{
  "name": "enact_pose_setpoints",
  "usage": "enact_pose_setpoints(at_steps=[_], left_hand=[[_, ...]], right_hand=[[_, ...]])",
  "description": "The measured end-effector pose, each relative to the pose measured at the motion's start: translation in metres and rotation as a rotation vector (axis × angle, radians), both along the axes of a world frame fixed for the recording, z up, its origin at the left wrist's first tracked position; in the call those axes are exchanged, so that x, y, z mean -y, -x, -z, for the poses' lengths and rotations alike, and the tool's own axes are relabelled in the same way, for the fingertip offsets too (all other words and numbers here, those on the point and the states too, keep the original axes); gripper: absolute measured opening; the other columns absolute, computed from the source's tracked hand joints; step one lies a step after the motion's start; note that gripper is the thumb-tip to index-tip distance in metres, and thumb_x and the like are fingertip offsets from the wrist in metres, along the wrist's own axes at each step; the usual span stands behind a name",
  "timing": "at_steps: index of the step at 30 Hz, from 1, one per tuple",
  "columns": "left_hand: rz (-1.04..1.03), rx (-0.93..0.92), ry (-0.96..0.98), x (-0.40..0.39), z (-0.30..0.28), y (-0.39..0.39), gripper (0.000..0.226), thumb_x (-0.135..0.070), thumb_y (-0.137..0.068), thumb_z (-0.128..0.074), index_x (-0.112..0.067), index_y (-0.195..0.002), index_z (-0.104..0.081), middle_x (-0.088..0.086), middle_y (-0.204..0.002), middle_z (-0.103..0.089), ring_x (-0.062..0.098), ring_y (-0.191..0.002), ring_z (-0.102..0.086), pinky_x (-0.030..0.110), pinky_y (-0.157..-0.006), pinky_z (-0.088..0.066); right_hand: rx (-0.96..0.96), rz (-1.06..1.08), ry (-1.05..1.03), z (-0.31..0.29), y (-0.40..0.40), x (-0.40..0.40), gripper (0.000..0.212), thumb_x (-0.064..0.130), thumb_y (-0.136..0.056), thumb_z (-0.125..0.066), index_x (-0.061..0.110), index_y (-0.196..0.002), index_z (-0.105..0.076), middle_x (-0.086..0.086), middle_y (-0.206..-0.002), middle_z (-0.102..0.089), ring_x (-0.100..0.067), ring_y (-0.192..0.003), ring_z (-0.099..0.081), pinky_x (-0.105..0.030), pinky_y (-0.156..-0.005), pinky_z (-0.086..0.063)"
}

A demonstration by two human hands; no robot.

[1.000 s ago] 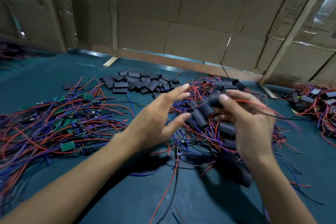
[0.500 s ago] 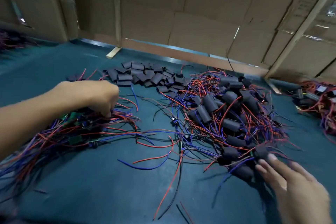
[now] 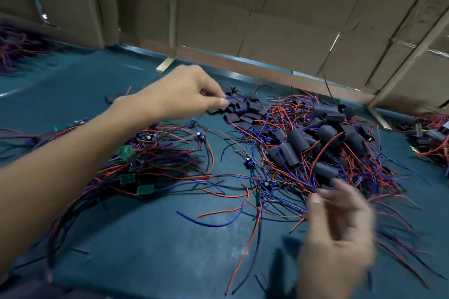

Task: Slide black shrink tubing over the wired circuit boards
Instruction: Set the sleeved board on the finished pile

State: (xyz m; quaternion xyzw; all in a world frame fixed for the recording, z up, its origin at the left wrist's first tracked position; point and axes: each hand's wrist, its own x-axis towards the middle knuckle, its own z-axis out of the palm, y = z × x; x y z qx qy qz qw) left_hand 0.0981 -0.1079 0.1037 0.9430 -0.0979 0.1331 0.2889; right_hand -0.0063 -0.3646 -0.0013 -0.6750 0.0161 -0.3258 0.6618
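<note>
From my remote seat the biggest thing in view is the teal worktable (image 3: 150, 245), walled at the back with cardboard panels (image 3: 279, 7). Across its right half spreads the finished heap (image 3: 323, 148): boards already sleeved in black tubing, their red and blue leads spilling out in every direction. To the left lies the smaller heap of bare wired boards (image 3: 136, 175), green rectangles showing among the wires, none of them sleeved yet. Between the two heaps a few loose boards with small capacitors sit apart on the mat. Toward the back, the stack of flat, empty shrink tubing pieces (image 3: 245, 110) rests just behind the finished heap.

I judge the job to be somewhere in the middle: a good many boards are covered, but a fair pile remains bare, and plenty of tubing is left to use.

My left hand (image 3: 184, 92) reaches over to the tubing stack, thumb and forefinger pinching at a piece on its near edge, so I take this as fetching the next sleeve. My right hand (image 3: 340, 226) hovers low at the near edge of the finished heap; it is badly blurred, and I cannot tell whether its curled fingers hold a wire or nothing at all.
</note>
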Motion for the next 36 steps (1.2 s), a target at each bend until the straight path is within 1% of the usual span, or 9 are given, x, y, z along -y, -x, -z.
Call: enact_pose_setpoints(at_steps=[5,11,15,17,20,22,25,30,36], left_hand=[[0.14,0.011,0.533,0.031,-0.024,0.005,0.015,-0.018,-0.094,-0.071,-0.004,-0.095,-0.076,0.01,-0.077,-0.074,0.026,-0.063,-0.068,0.04,-0.06,-0.059],[0.355,-0.276,0.892,0.062,-0.018,0.001,0.018,-0.008,-0.087,-0.072,0.007,-0.096,-0.068,0.016,-0.078,-0.071,0.024,-0.07,-0.073,0.036,-0.07,-0.064],[0.435,-0.335,0.994,0.061,-0.005,-0.014,0.022,-0.018,-0.081,-0.075,0.0,-0.093,-0.071,0.017,-0.084,-0.073,0.024,-0.077,-0.074,0.03,-0.065,-0.06],[0.438,-0.324,0.907,0.048,0.001,-0.031,0.031,-0.031,-0.087,-0.072,-0.004,-0.099,-0.073,0.017,-0.095,-0.075,0.024,-0.086,-0.075,0.027,-0.065,-0.058],[0.191,-0.152,0.474,0.018,0.02,-0.067,0.036,-0.047,-0.098,-0.058,-0.017,-0.103,-0.076,0.002,-0.093,-0.078,0.012,-0.085,-0.074,0.024,-0.071,-0.054],[0.007,-0.046,0.114,0.001,0.038,-0.089,0.031,-0.046,-0.097,-0.061,-0.021,-0.105,-0.076,-0.005,-0.092,-0.076,0.009,-0.087,-0.069,0.024,-0.076,-0.049],[0.02,-0.152,-0.188,-0.003,0.068,-0.112,0.037,-0.042,-0.094,-0.066,-0.016,-0.12,-0.069,0.004,-0.111,-0.072,0.021,-0.105,-0.066,0.03,-0.088,-0.05],[-0.041,-0.169,-0.418,0.014,0.088,-0.129,0.048,-0.05,-0.091,-0.067,-0.011,-0.118,-0.06,0.012,-0.113,-0.061,0.031,-0.107,-0.055,0.038,-0.086,-0.046],[-0.104,-0.213,-0.436,0.027,0.089,-0.13,0.038,-0.042,-0.091,-0.07,-0.008,-0.105,-0.062,0.015,-0.098,-0.062,0.033,-0.082,-0.058,0.035,-0.068,-0.043]], right_hand=[[0.105,-0.041,0.262,0.002,0.019,-0.037,0.022,0.014,-0.089,-0.067,0.025,-0.106,-0.076,0.006,-0.097,-0.076,-0.011,-0.086,-0.071,-0.023,-0.081,-0.052],[-0.024,-0.252,0.134,-0.042,-0.024,-0.037,0.04,0.043,-0.088,-0.071,0.024,-0.123,-0.071,0.009,-0.113,-0.075,-0.01,-0.108,-0.071,-0.028,-0.093,-0.054],[-0.199,-0.511,-0.002,-0.064,-0.058,-0.035,0.012,0.021,-0.094,-0.072,0.016,-0.102,-0.078,0.001,-0.083,-0.077,-0.012,-0.077,-0.071,-0.028,-0.077,-0.059],[-0.26,-0.59,-0.024,-0.067,-0.068,-0.035,0.015,0.017,-0.094,-0.069,0.011,-0.083,-0.076,-0.004,-0.072,-0.071,-0.017,-0.067,-0.066,-0.032,-0.067,-0.058],[-0.44,-0.777,-0.225,-0.072,-0.075,-0.023,0.019,0.022,-0.084,-0.068,0.01,-0.073,-0.076,-0.015,-0.076,-0.069,-0.023,-0.068,-0.067,-0.032,-0.06,-0.059],[-0.496,-0.778,-0.287,-0.075,-0.079,-0.011,0.02,0.022,-0.081,-0.067,0.006,-0.076,-0.078,-0.019,-0.081,-0.071,-0.024,-0.067,-0.069,-0.03,-0.052,-0.057],[-0.483,-0.743,-0.339,-0.084,-0.088,0.003,0.029,0.021,-0.081,-0.063,0.0,-0.096,-0.075,-0.016,-0.084,-0.072,-0.019,-0.061,-0.064,-0.022,-0.041,-0.043],[-0.408,-0.672,-0.134,-0.098,-0.102,0.022,0.032,0.034,-0.09,-0.061,0.01,-0.102,-0.078,0.001,-0.068,-0.053,-0.01,-0.048,-0.039,-0.017,-0.036,-0.02],[-0.099,-0.435,0.345,-0.083,-0.088,0.04,0.023,0.042,-0.095,-0.063,0.024,-0.092,-0.077,0.008,-0.057,-0.047,-0.008,-0.054,-0.039,-0.019,-0.05,-0.032]])
